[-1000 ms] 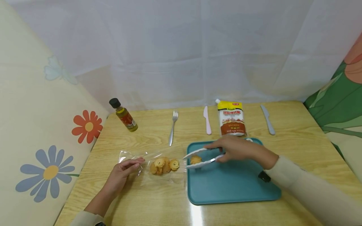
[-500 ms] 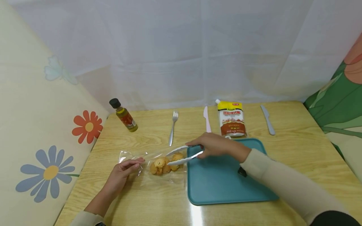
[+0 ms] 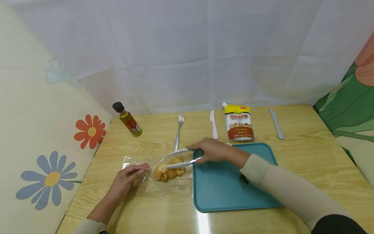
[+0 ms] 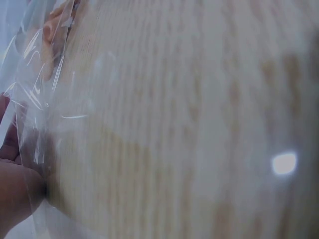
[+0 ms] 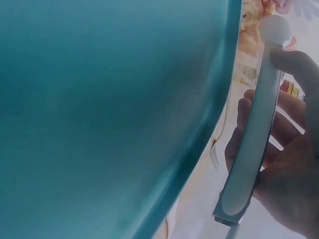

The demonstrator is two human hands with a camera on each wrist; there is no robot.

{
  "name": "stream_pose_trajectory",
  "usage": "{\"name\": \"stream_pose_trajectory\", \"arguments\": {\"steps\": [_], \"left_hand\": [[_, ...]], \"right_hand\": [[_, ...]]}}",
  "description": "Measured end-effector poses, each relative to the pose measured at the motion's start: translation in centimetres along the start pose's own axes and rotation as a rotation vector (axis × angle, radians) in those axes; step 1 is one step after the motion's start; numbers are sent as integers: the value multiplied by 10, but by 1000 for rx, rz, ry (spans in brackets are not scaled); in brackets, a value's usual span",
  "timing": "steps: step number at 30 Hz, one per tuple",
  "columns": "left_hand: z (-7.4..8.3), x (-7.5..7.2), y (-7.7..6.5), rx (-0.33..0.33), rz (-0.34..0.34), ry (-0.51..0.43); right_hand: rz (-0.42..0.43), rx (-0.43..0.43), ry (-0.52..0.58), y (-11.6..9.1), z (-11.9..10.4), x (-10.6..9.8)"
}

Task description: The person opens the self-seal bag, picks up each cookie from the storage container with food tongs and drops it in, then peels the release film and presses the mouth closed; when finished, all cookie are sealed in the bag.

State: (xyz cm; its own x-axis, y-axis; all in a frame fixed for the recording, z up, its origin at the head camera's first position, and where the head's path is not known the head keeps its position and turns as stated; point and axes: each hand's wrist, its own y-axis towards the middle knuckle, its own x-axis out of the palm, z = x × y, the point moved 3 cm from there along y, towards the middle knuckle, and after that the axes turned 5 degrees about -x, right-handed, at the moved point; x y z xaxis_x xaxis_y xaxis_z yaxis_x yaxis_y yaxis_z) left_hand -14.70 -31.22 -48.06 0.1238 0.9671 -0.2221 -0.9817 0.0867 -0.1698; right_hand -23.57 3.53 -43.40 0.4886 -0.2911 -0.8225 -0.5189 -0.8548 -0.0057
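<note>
In the head view, a clear plastic bag (image 3: 182,185) with a pile of round golden cookies (image 3: 170,174) lies left of the teal tray (image 3: 228,188). My left hand (image 3: 125,178) pinches the bag's left end; in the left wrist view the clear film (image 4: 35,99) runs over the fingers. My right hand (image 3: 213,149) grips white-tipped tongs (image 3: 181,164), reaching in from the tray side. The tong arms stand apart above the pile, with cookies between and below them. In the right wrist view, fingers and thumb wrap the tongs' handle (image 5: 256,129).
A fork (image 3: 179,131) lies behind the bag. Farther right are a pink knife (image 3: 214,125), a yellow, white and red spouted pouch (image 3: 239,125) and a grey knife (image 3: 277,125). An oil bottle (image 3: 130,122) with a black cap stands at the back left.
My right hand has moved left with the tongs, carrying a cookie from over the tray to the pile. The tong arms have spread apart, and the cookie lies among the others. My left hand stays put.
</note>
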Motion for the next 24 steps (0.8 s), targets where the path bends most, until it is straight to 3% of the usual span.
{"name": "stream_pose_trajectory", "arguments": {"steps": [12,24], "left_hand": [[3,3,-3,-9,7,-3],[0,2,-1,11,3,-5]], "right_hand": [[6,-24,1,-9,0,-2],[40,44,-10,-43,5,-11]]}}
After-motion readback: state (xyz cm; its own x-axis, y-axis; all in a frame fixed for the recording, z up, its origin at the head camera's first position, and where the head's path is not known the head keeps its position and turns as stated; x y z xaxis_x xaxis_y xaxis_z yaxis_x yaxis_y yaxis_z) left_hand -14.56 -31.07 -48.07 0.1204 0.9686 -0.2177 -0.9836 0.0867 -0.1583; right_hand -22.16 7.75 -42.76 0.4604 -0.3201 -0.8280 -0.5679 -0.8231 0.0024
